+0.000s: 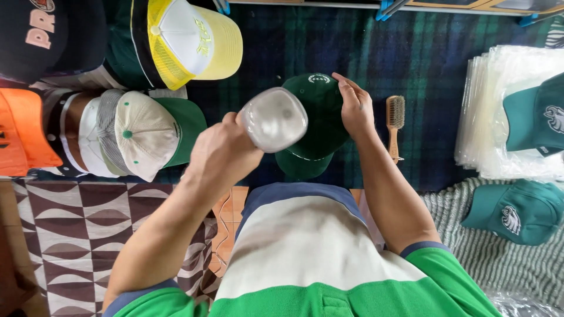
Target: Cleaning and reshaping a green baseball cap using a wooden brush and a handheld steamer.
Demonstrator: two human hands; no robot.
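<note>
Dark green-and-navy plaid blanket (pixel 423 53) covers the work surface, biggest thing in view. Person's torso at the bottom, in a shirt (pixel 305 252) with navy, white and green bands. Lower left, patterned floor tiles (pixel 70 235) in brown and cream. Right edge: stack of clear plastic bags (pixel 499 117) with a teal cap (pixel 537 114) lying on top; below it a second teal cap (pixel 520 211) on a grey-green ribbed cloth (pixel 470 246). Left side: row of caps, a black cap (pixel 41 35) top corner, a yellow-and-white mesh cap (pixel 188 41), an orange cap (pixel 23 132) at the edge, a cream cap with green brim (pixel 147 138) stacked over others.

Centre: dark green cap (pixel 317 126) lies on the blanket, brim toward the person, partly hidden by the container. Right hand (pixel 354 105) rests on the cap's crown on its right side, fingers curved and lightly spread, touching the fabric; pinching it or not, cannot tell. Left hand (pixel 226 149) is raised above the cap, closed around a clear plastic container (pixel 274 119), seen end-on with rounded-square base, blurred. Container overlaps the cap's left side in view; contact with the cap cannot be told.

Small wooden brush (pixel 395 126) lies on the blanket just beside the right hand, bristles at the far end, handle toward the person.
</note>
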